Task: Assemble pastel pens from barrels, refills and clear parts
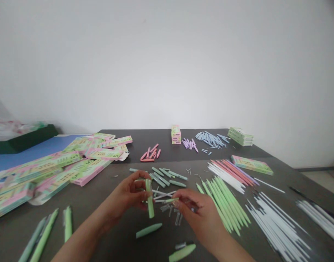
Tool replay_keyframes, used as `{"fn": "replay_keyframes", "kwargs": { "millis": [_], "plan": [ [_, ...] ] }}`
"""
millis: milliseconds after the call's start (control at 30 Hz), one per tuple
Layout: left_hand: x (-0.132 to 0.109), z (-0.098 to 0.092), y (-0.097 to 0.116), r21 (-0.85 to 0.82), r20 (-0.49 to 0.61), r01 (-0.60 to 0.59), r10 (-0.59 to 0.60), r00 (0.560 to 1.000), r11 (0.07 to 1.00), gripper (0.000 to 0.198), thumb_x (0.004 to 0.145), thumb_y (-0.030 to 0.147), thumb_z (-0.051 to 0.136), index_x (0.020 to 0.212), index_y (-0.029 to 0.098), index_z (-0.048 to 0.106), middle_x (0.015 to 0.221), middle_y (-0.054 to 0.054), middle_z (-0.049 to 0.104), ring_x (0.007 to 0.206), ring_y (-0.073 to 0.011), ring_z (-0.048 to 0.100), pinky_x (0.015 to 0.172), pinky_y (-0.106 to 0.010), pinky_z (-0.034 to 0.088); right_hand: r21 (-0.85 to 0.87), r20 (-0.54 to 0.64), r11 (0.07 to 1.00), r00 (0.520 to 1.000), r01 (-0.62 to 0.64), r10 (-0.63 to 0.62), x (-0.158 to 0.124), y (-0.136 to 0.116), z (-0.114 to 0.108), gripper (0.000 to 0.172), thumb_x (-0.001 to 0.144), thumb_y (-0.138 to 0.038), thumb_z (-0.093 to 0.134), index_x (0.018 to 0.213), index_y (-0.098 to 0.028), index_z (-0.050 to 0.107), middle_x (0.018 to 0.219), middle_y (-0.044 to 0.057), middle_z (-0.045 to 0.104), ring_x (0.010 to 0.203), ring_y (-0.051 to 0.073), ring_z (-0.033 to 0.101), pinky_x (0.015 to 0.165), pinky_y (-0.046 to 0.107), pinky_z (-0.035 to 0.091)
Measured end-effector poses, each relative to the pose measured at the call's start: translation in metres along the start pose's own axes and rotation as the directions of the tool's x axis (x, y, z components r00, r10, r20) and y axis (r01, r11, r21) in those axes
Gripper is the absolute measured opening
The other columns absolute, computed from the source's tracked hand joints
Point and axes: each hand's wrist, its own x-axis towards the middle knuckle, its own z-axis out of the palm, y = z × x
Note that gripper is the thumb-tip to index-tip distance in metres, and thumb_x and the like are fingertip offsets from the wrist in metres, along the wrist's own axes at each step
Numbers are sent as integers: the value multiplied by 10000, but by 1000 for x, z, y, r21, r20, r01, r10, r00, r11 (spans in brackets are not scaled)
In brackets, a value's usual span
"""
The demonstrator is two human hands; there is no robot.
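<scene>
The green pen barrel (pixel 149 200) stands nearly upright above the middle of the dark table (pixel 106 203), pinched near its top by the fingers of the left hand (pixel 128 194); the right hand (pixel 201 214) grips a thin refill (pixel 168 200) between thumb and fingertips, its tip just beside the barrel; small clear parts (pixel 172 211) lie scattered directly beneath both hands; a loose green cap (pixel 149 230) lies nearer the person; grey-green caps (pixel 167 175) lie just beyond; green barrels (pixel 224 203) and white refills (pixel 276 225) are laid out to the right; flat cartons (pixel 60 169) are heaped to the left, well apart.
</scene>
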Motion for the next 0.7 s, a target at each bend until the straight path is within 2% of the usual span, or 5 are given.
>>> {"fn": "replay_keyframes", "kwargs": {
  "millis": [100, 233, 400, 700],
  "plan": [
    [1, 14, -4, -176, -140, -62, 38, 989, 982, 318, 671, 204, 724, 859, 205, 467, 742, 16, 639, 625, -143, 635, 547, -252, 532, -1, -32, 999, 999, 37, -37, -2, -2, -1, 102, 796, -246, 577, 803, -190, 662, 679, 3, 626, 602, 119, 547, 548, 192, 413],
    [0, 28, -9, -375, -255, -60, -40, 966, 925, 242, 690, 111, 691, 818, 179, 498, 741, -13, 661, 654, -144, 664, 559, -223, 555, -8, -100, 996, 991, 86, -87, -3, -3, -1, 98, 789, -226, 583, 828, -203, 671, 734, 14, 655, 654, 133, 583, 602, 203, 439],
    [1, 36, -14, -516, -272, -13, -149, 951, 856, 176, 748, 22, 594, 823, 165, 523, 736, -5, 646, 663, -132, 679, 569, -203, 574, -51, -162, 994, 982, 93, -100, -1, -6, -5, 98, 798, -238, 578, 814, -210, 671, 692, 8, 643, 640, 137, 581, 606, 210, 445],
    [-1, 41, -15, -549, -254, 6, -174, 951, 836, 172, 729, 12, 612, 778, 161, 543, 728, -2, 644, 678, -141, 681, 571, -201, 580, -143, -200, 980, 965, 142, -169, -1, -6, -7, 108, 810, -235, 561, 825, -213, 666, 700, 8, 640, 638, 136, 580, 614, 213, 450]
  ]
}}
